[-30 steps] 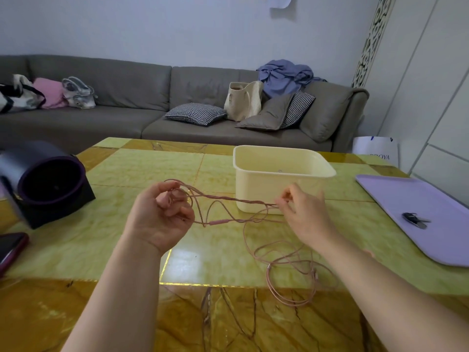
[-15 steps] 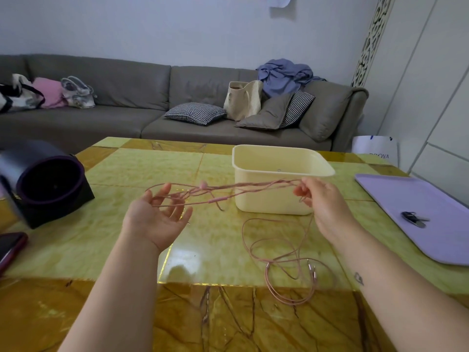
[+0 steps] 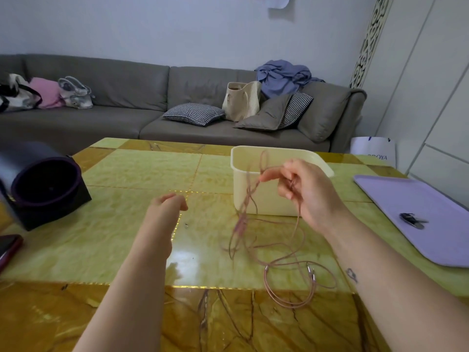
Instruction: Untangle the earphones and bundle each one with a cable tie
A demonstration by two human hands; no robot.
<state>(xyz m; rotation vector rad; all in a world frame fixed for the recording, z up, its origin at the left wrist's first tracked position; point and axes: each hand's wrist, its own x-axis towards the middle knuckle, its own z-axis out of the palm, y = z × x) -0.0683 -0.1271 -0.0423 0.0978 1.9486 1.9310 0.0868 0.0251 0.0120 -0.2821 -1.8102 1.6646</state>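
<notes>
Now my right hand point(image 3: 308, 191) pinches the pink earphones point(image 3: 310, 271) above the surface point(image 3: 127, 237); my left hand point(image 3: 162, 212) is loosely curled, empty.

1. Worktop point(image 3: 127, 174): glossy yellow-green stone tiles, amber-brown veined border nearest the cam.
2. Cream plastic tub point(image 3: 274, 204), rectangular, centre-right on the worktop.
3. Dark purple cylinder device point(image 3: 38, 184) on a black base, left side, open end toward the cam.
4. Red-edged phone point(image 3: 7, 247), cut off at the left edge.
5. Lilac tray point(image 3: 406, 196) on the right, w/ a small dark key-like item point(image 3: 412, 220) on it.
6. Grey sofa point(image 3: 114, 97) behind, w/ bags point(image 3: 73, 94) at its left end, checked cushion point(image 3: 194, 114), beige tote point(image 3: 242, 100), blue cloth point(image 3: 281, 77).
7. White paper bag point(image 3: 373, 148) on the floor by the sofa's right end.
</notes>
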